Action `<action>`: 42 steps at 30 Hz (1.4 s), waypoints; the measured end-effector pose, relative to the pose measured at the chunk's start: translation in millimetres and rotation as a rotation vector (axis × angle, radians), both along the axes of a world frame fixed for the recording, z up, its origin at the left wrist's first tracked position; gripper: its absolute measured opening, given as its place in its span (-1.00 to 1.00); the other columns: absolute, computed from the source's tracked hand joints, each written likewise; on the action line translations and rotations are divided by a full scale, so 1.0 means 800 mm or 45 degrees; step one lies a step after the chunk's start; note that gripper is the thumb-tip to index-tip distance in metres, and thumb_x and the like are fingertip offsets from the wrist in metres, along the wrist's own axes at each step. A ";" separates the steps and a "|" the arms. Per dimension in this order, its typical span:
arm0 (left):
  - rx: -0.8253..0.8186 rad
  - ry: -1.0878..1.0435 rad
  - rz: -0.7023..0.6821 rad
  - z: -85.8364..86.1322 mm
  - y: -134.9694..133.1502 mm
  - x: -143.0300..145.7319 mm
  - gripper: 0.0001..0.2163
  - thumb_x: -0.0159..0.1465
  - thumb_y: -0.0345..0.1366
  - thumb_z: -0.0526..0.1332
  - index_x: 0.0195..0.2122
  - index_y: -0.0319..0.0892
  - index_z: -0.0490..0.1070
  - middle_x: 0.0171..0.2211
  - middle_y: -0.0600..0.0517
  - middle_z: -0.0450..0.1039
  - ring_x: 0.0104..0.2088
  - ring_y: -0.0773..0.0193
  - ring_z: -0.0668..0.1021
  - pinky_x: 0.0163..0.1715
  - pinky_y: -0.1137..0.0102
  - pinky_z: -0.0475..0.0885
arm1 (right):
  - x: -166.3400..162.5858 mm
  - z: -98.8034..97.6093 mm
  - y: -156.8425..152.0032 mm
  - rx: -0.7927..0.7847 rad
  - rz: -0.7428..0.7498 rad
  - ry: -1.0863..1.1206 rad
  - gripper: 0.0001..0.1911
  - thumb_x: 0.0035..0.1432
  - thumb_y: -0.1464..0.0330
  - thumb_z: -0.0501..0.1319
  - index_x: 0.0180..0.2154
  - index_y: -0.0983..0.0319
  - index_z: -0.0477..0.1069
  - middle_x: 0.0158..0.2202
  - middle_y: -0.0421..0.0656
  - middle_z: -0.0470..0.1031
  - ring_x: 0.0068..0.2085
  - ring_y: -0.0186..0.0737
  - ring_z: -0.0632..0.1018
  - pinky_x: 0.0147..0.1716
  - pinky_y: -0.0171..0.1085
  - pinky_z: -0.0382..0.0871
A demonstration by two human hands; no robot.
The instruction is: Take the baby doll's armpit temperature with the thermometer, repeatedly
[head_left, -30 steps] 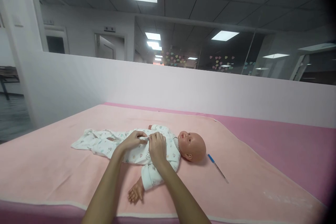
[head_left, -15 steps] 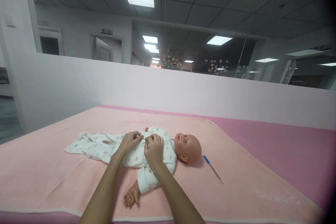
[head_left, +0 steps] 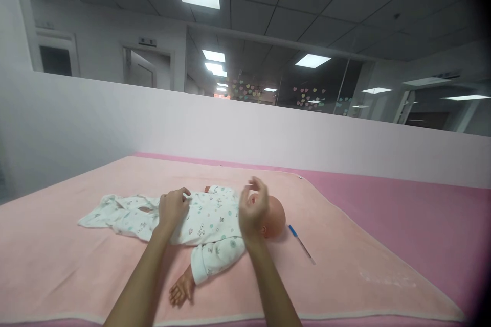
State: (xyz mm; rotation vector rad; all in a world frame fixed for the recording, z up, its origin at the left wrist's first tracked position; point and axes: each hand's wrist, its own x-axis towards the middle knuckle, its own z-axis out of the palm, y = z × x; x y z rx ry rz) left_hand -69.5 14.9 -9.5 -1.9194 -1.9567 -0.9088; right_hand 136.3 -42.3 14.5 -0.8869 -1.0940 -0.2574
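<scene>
A baby doll (head_left: 273, 217) in a white printed onesie (head_left: 209, 218) lies on its back on a pink blanket (head_left: 345, 265), head to the right. My left hand (head_left: 172, 208) rests on the onesie at the doll's belly, fingers curled and pressed on the cloth. My right hand (head_left: 253, 208) is lifted off the doll and hovers in front of its face, fingers loosely apart and holding nothing. It hides part of the face. The doll's bare hand (head_left: 180, 288) sticks out of the near sleeve.
A blue and white pen-like stick (head_left: 301, 242) lies on the blanket just right of the doll's head. A low white partition wall (head_left: 268, 138) runs behind the pink bed (head_left: 402, 204). The bed's front edge (head_left: 345, 317) is close to me.
My right hand has let go of the onesie's front and risen toward the doll's head. My left hand stays on the belly. The view has shifted a little to the right.
</scene>
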 end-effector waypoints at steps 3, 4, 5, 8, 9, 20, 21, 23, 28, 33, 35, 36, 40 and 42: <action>0.158 -0.031 -0.075 0.003 -0.005 0.013 -0.78 0.10 -0.43 -0.01 -0.34 -0.12 0.40 -0.45 0.04 0.49 -0.35 0.23 0.47 -0.27 0.35 0.19 | 0.076 -0.005 -0.041 0.065 -0.233 0.229 -0.72 0.12 0.34 0.07 -0.11 0.29 0.29 -0.25 -0.05 0.43 -0.24 -0.24 0.47 -0.23 -0.26 0.34; 0.233 -0.037 -0.132 0.003 -0.008 0.020 -0.80 0.13 -0.40 -0.01 -0.36 -0.13 0.40 -0.45 0.04 0.49 -0.35 0.23 0.47 -0.26 0.33 0.18 | 0.103 -0.017 -0.052 0.054 -0.322 0.233 -0.72 0.12 0.32 0.09 -0.14 0.30 0.31 -0.27 -0.04 0.44 -0.26 -0.23 0.47 -0.23 -0.25 0.34; 0.306 -0.027 -0.197 0.004 -0.010 0.029 -0.81 0.14 -0.38 -0.01 -0.37 -0.13 0.39 -0.46 0.04 0.48 -0.37 0.23 0.46 -0.26 0.32 0.18 | 0.130 -0.032 -0.062 -0.021 -0.409 0.194 -0.73 0.12 0.29 0.08 -0.17 0.30 0.34 -0.28 -0.03 0.44 -0.27 -0.21 0.46 -0.22 -0.23 0.32; 0.458 0.069 -0.431 0.004 -0.018 0.054 -0.83 0.17 -0.37 0.01 -0.36 -0.13 0.39 -0.49 0.06 0.44 -0.41 0.25 0.44 -0.28 0.32 0.19 | 0.199 -0.090 -0.079 -0.541 -0.598 -0.155 -0.70 0.12 0.22 0.02 -0.33 0.28 0.42 -0.38 -0.04 0.47 -0.29 -0.11 0.45 -0.22 -0.16 0.27; 0.497 0.106 -0.505 0.003 -0.019 0.061 -0.84 0.17 -0.37 0.02 -0.36 -0.13 0.39 -0.48 0.06 0.44 -0.40 0.26 0.44 -0.27 0.33 0.19 | 0.214 -0.108 -0.080 -0.767 -0.606 -0.275 -0.67 0.11 0.19 0.02 -0.33 0.27 0.43 -0.39 -0.04 0.47 -0.29 -0.08 0.45 -0.24 -0.15 0.25; 0.686 0.203 -0.717 -0.008 -0.008 0.069 -0.88 0.16 -0.37 0.07 -0.36 -0.11 0.39 -0.53 0.10 0.42 -0.46 0.30 0.43 -0.27 0.33 0.22 | 0.212 -0.136 -0.079 -1.482 -0.751 -0.703 -0.70 0.17 0.41 -0.03 -0.42 0.26 0.46 -0.35 -0.03 0.47 -0.29 -0.14 0.50 -0.37 -0.28 0.22; 0.708 0.209 -0.720 -0.008 -0.007 0.069 -0.88 0.16 -0.37 0.08 -0.37 -0.11 0.39 -0.54 0.10 0.41 -0.47 0.30 0.43 -0.28 0.33 0.22 | 0.212 -0.133 -0.080 -1.489 -0.785 -0.678 -0.70 0.17 0.43 -0.04 -0.42 0.27 0.45 -0.36 -0.02 0.47 -0.30 -0.14 0.51 -0.39 -0.28 0.22; 0.747 0.222 -0.729 -0.009 -0.008 0.070 -0.89 0.15 -0.38 0.08 -0.37 -0.11 0.39 -0.55 0.10 0.41 -0.49 0.31 0.42 -0.28 0.33 0.23 | 0.216 -0.124 -0.085 -1.513 -0.832 -0.573 -0.68 0.18 0.45 -0.07 -0.42 0.27 0.43 -0.38 -0.01 0.48 -0.34 -0.14 0.52 -0.43 -0.29 0.22; 0.813 0.206 -0.702 -0.009 -0.011 0.071 -0.89 0.15 -0.39 0.09 -0.38 -0.12 0.39 -0.56 0.10 0.41 -0.50 0.31 0.42 -0.28 0.33 0.23 | 0.221 -0.063 -0.097 -1.359 -0.905 -0.104 -0.67 0.20 0.33 -0.11 -0.31 0.25 0.40 -0.47 -0.01 0.50 -0.46 -0.10 0.51 -0.54 -0.27 0.17; 0.801 0.124 -0.676 -0.008 -0.012 0.070 -0.81 0.18 -0.39 0.08 -0.20 -0.11 0.39 -0.52 0.09 0.41 -0.43 0.29 0.45 -0.26 0.34 0.24 | 0.164 0.016 -0.081 -0.547 -0.251 0.165 -0.71 0.10 0.23 0.06 -0.25 0.26 0.40 -0.34 -0.04 0.51 -0.32 -0.16 0.50 -0.33 -0.24 0.32; 0.796 0.043 -0.641 -0.009 -0.012 0.069 -0.75 0.20 -0.38 0.06 -0.10 -0.12 0.35 -0.48 0.07 0.42 -0.41 0.28 0.45 -0.24 0.33 0.25 | 0.128 0.036 -0.064 -0.384 0.235 0.279 -0.70 0.03 0.20 0.14 -0.28 0.27 0.42 -0.36 -0.07 0.50 -0.34 -0.21 0.50 -0.31 -0.25 0.36; 0.810 -0.002 -0.616 -0.009 -0.013 0.069 -0.73 0.21 -0.37 0.05 -0.06 -0.13 0.32 -0.46 0.06 0.42 -0.40 0.28 0.45 -0.24 0.33 0.26 | 0.111 0.042 -0.054 -0.367 0.442 0.325 -0.70 0.00 0.19 0.18 -0.29 0.28 0.43 -0.38 -0.08 0.49 -0.35 -0.23 0.49 -0.31 -0.25 0.37; 1.027 -0.157 -0.552 -0.011 -0.014 0.067 -0.59 0.18 -0.35 0.12 0.08 -0.16 0.15 -0.31 -0.03 0.42 -0.32 0.23 0.46 -0.21 0.29 0.31 | 0.056 0.047 -0.018 -0.418 0.967 0.426 -0.74 -0.06 0.23 0.25 -0.35 0.28 0.46 -0.45 -0.16 0.46 -0.40 -0.31 0.45 -0.34 -0.28 0.36; 1.142 -0.173 -0.530 -0.011 -0.014 0.066 -0.52 0.17 -0.35 0.15 0.12 -0.15 0.09 -0.18 -0.09 0.39 -0.21 0.18 0.46 -0.17 0.25 0.33 | 0.038 0.037 -0.005 -0.458 1.149 0.429 -0.78 -0.08 0.26 0.27 -0.38 0.27 0.47 -0.49 -0.19 0.43 -0.42 -0.34 0.42 -0.35 -0.31 0.34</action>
